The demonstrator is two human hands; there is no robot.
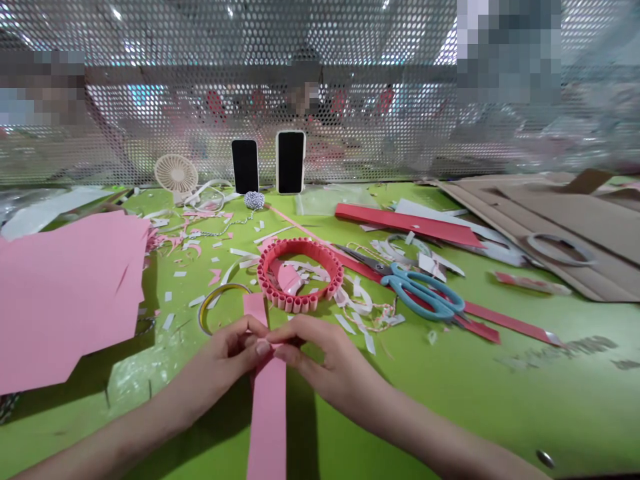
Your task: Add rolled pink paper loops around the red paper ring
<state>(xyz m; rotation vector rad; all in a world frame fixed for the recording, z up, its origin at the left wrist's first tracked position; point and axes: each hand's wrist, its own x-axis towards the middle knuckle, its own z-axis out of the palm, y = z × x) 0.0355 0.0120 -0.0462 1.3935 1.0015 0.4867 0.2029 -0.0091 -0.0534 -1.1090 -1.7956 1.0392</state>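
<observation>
Fingers (240, 333) pinching pink paper strip (267, 420), green worktable (500, 413) — perforated metal screen (350, 33) behind

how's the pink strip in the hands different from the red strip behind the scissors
The pink strip is a pale pink, while the red strip is a much deeper red. The pink strip is pinched between the left hand and right hand; the red strip lies untouched on the green table, running slantwise. Both are long, flat paper strips.
</observation>
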